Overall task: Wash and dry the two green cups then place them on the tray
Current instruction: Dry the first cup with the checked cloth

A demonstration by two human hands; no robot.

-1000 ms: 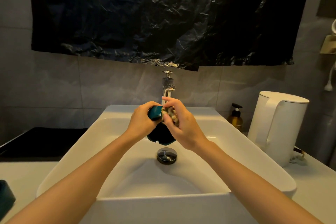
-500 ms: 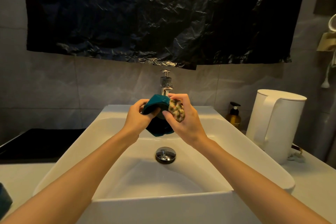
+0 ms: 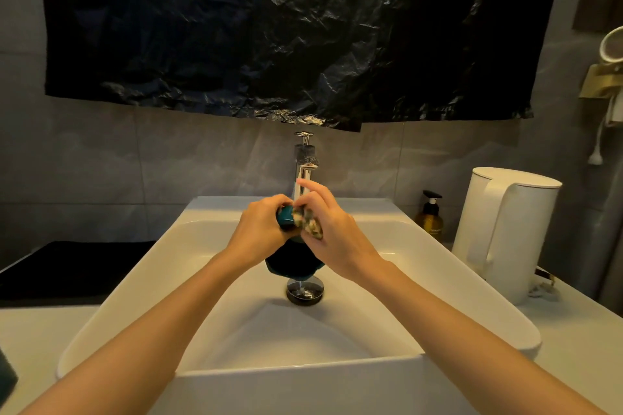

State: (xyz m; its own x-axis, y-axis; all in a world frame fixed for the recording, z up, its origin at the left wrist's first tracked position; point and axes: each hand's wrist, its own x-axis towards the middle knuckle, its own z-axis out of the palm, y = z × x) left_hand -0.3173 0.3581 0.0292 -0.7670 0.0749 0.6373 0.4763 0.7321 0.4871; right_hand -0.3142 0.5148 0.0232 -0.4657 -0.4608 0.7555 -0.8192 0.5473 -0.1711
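**A:** Which step is this?

**B:** Washing the first cup, by the look of it. The left hand (image 3: 261, 227) grips a small glossy green cup (image 3: 286, 216) over the white ceramic sink (image 3: 438, 280), just below the chrome tap (image 3: 305, 162). The right hand (image 3: 333, 234) pinches a mottled beige scrubbing pad (image 3: 309, 225) against the cup's rim.

**A:** So the cup sits between both hands?

**B:** Yes, touching both. A darker green shape (image 3: 293, 264) sits beneath them, above the drain plug (image 3: 305, 290); whether it is the second cup cannot be told.

**A:** Next?

**B:** Probably rinsing, which calls for water; no stream is visible. Drying comes later, then what looks like the flat black tray (image 3: 67, 266) on the bench (image 3: 40, 323) at left.
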